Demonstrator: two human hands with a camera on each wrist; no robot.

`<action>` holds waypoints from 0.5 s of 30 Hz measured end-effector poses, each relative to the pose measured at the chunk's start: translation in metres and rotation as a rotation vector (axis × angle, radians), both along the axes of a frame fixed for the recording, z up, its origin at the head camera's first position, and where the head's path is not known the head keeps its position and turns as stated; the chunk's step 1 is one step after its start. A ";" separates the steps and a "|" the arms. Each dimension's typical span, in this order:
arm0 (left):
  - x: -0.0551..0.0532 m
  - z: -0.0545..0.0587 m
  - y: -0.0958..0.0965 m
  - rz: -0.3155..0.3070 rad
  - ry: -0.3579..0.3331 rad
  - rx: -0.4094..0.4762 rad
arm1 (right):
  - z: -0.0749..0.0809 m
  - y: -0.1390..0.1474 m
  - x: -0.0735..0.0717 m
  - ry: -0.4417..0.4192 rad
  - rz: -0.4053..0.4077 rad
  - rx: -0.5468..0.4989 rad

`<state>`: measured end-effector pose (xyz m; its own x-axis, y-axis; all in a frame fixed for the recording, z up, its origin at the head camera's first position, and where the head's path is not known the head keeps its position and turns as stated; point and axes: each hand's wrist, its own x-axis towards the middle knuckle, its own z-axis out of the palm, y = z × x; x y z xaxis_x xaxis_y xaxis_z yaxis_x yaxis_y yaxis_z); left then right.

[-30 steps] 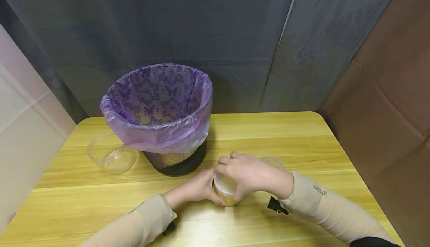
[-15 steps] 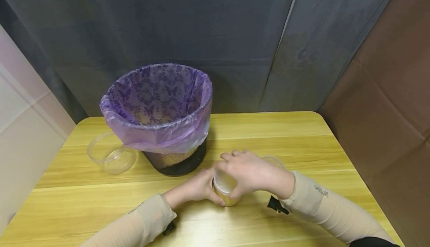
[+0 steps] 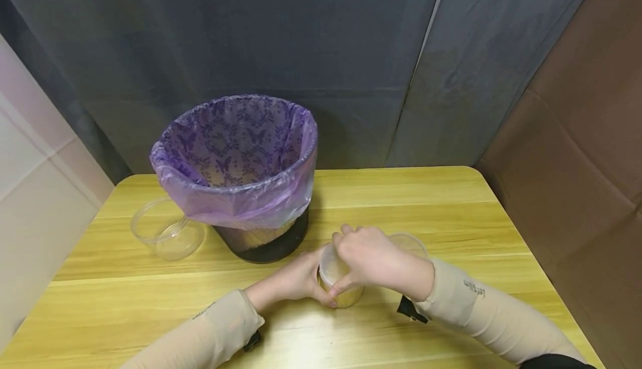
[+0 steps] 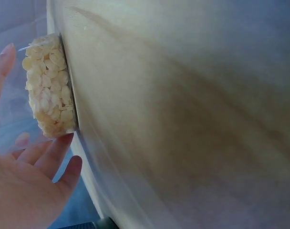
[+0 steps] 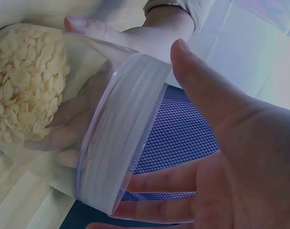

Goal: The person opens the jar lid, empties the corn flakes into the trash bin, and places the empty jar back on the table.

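A clear plastic jar (image 3: 348,297) with a translucent whitish lid (image 3: 332,266) stands on the table. Pale flat flakes (image 5: 25,81) lie in its lower part; their kind is not certain. My left hand (image 3: 301,280) holds the jar's side, thumb in front and fingers behind; those fingers show through the wall in the right wrist view. Over the lid, my right hand (image 3: 368,253) grips the rim, with thumb and fingers (image 5: 161,179) at opposite sides. The left wrist view shows the left hand (image 4: 30,191) curved about the flake-filled jar.
Behind the hands stands a black mesh bin (image 3: 273,246) lined with a purple bag (image 3: 241,204). To its left is a clear round container (image 3: 173,249). Another clear round piece (image 3: 408,241) lies partly hidden behind the right hand. A grey curtain backs the wooden table (image 3: 426,190).
My right hand has turned on the lid, its fingers shifting right and toward me, so more of the lid and jar shows. The left hand stays in place.
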<state>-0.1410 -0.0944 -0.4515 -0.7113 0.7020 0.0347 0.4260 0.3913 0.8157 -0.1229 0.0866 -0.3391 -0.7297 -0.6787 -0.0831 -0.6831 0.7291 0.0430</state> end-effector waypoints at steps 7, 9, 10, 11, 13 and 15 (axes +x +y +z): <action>0.000 0.000 0.000 0.001 0.011 0.004 | -0.002 0.000 0.000 -0.013 -0.006 -0.020; 0.000 0.001 0.000 0.000 0.012 0.003 | -0.002 0.000 0.000 -0.016 0.001 -0.023; 0.000 0.001 0.000 0.001 0.013 0.000 | -0.002 0.000 0.000 -0.020 0.004 -0.022; 0.000 0.001 0.000 0.000 0.016 -0.002 | -0.001 0.000 0.000 -0.024 0.005 -0.020; 0.000 0.001 0.000 -0.001 0.020 -0.006 | -0.001 0.000 -0.001 -0.033 0.009 -0.016; 0.000 0.001 0.000 -0.001 0.023 -0.007 | 0.000 0.000 -0.001 -0.041 0.017 -0.012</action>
